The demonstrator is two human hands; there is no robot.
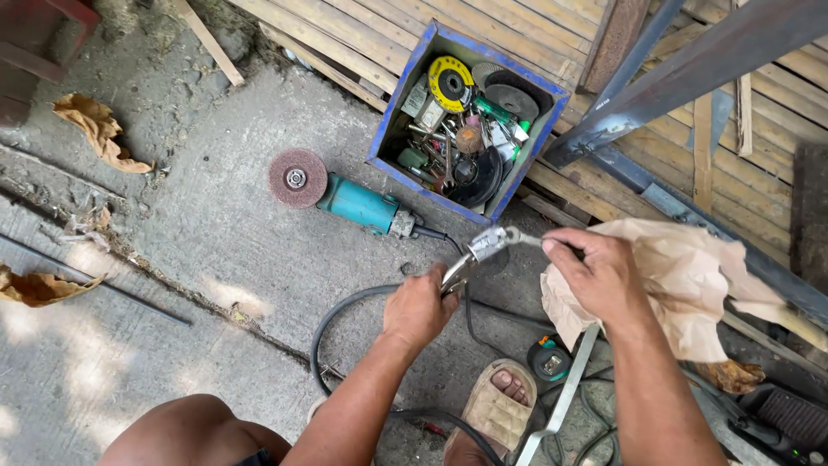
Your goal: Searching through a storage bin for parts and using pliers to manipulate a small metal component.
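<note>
The welding clamp (pixel 477 253) is held up between the two hands, above the concrete floor (pixel 216 242). The left hand (pixel 420 306) is closed around its handle, and the right hand (pixel 593 274) pinches a thin rod (pixel 528 239) that sits at the mouth of the clamp. The rod looks already seated there — but I cannot tell if it is gripped firmly, so I judge the loading as nearly done and no welding as started. Just beyond the left hand lies a teal grinder (pixel 358 204) with a reddish disc, and past it a blue box (pixel 470 121) full of discs and small tools. Under the right hand is crumpled brown paper (pixel 690 276); a black cable (pixel 345 311) curls below the left hand.
</note>
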